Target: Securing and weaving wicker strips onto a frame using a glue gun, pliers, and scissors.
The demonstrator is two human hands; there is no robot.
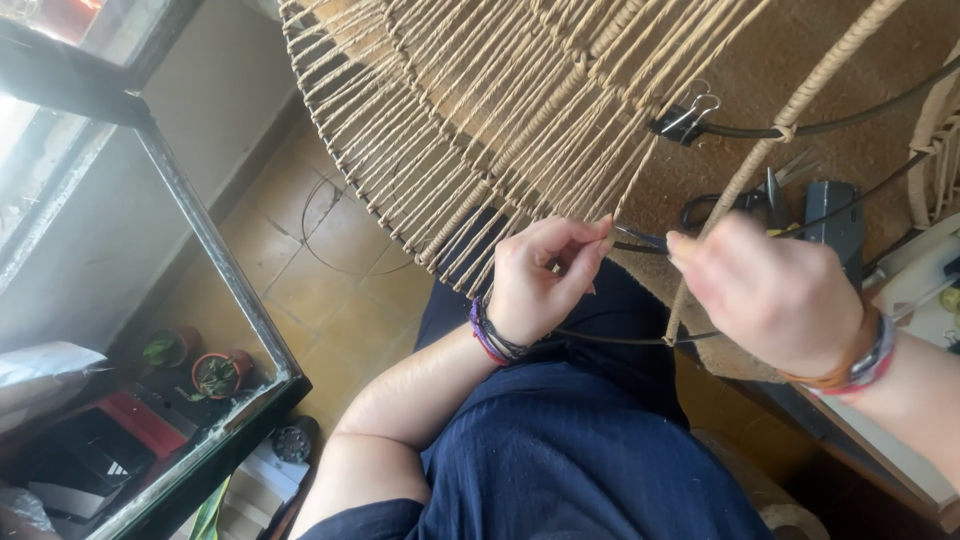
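Observation:
A round metal frame wound with many tan cords (470, 130) hangs over my lap. My left hand (540, 280) pinches cord strands at the frame's black wire rim (640, 242), fingers closed on them. My right hand (775, 295) grips a single wrapped tan cord (745, 170) that runs up to the right, just beside the left fingertips. A black binder clip (685, 120) is clamped on the wire above my hands. Both wrists wear bracelets.
A glass-topped table with a dark frame (215, 260) stands at left, with small potted plants (215, 375) seen below it. Scissors (720, 205) and a dark tool (830, 220) lie on the brown surface behind the frame. Tiled floor lies below.

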